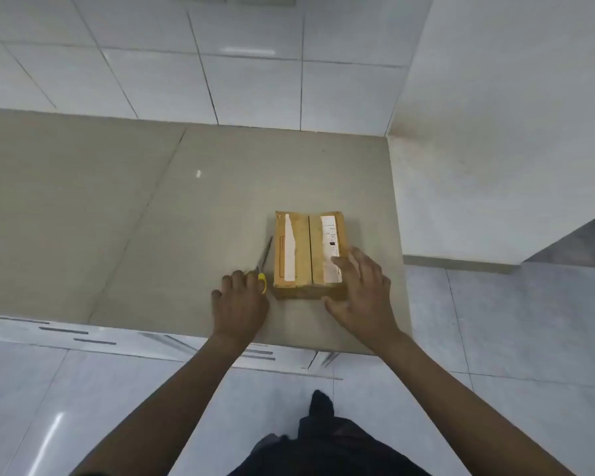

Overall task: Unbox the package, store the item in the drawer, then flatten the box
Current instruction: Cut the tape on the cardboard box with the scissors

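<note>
A beige stone countertop (117, 207) meets a wall of large white tiles (152, 63); white glossy floor tiles (495, 321) lie to its right and below. A closed brown cardboard box (303, 255) with white labels sits near the counter's front right corner. The right hand (361, 290), fingers spread, rests on the box's near right corner. The left hand (241, 300) closes over yellow-handled scissors (263, 266) lying just beside the box.

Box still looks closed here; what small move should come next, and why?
Probably close the left hand around the scissors and lift them: the box flaps lie shut along the centre seam, the right hand already rests on it, and the scissors lie beside it.
</note>
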The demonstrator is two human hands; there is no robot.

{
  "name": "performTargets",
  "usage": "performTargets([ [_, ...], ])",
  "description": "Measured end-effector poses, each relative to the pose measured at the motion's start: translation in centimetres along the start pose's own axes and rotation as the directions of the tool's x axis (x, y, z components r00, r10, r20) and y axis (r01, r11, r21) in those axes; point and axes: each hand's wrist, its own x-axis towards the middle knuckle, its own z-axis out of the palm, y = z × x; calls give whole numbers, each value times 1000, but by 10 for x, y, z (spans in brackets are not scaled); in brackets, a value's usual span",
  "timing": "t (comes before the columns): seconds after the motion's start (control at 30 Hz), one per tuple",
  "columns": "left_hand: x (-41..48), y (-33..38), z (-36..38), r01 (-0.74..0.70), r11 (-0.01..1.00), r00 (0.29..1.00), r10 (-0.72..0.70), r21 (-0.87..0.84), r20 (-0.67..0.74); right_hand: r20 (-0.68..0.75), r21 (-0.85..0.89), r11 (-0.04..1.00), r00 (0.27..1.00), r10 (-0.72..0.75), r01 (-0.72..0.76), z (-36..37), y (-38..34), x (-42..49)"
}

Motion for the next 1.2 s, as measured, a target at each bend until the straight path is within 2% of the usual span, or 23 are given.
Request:
performTargets([
  [0.13, 12, 8, 0, 2, 992, 999, 3, 123, -37, 171, -47, 996, 983, -61, 70, 7, 12, 15],
  [0.2, 20, 1, 1, -44, 991, 996, 54, 126, -72, 197, -33, 997, 978, -67, 74, 13, 15, 18],
  [0.27, 25, -7, -7, -26, 997, 999, 28, 76, -35, 196, 1, 998, 979, -56, 57, 17, 17, 17],
  [0.33, 35, -15, -11, 54, 987, 998, -50, -154, 31, 207, 27, 999, 977, -44, 39, 20, 18, 18],
  [0.4, 34, -28, -16, 155, 851, 987, -112, -503, 114, 225, 63, 997, 973, -51, 38, 22, 18, 18],
  [0.43, 27, -36, -21, 140, 766, 990, -106, -627, 92, 239, 80, 996, 969, -54, 36, 22, 18, 18],
  [0.47, 17, -44, -27, 71, 729, 997, -62, -680, 37, 248, 100, 995, 967, -56, 32, 23, 18, 18],
  [0.53, -5, -57, -37, -105, 708, 992, 127, -698, -21, 262, 145, 989, 964, -47, 9, 23, 18, 17],
  [0.6, -21, -64, -41, -189, 727, 955, 292, -660, 48, 268, 167, 986, 962, -43, -3, 22, 17, 18],
  [0.63, -25, -67, -39, -202, 756, 943, 321, -623, 84, 273, 176, 984, 961, -38, -11, 22, 16, 18],
  [0.77, -15, -72, -39, -199, 806, 961, 273, -558, 51, 293, 182, 983, 955, -35, -20, 19, 13, 17],
  [0.93, -3, -73, -45, -207, 771, 942, 323, -603, 90, 290, 186, 982, 957, -18, -39, 16, 10, 13],
  [1.07, 9, -66, -47, -208, 736, 901, 401, -645, 167, 283, 179, 983, 959, -16, -37, 16, 6, 9],
  [1.2, 28, -54, -49, -188, 709, 831, 484, -679, 275, 279, 149, 988, 960, -8, -35, 17, 4, 7],
])
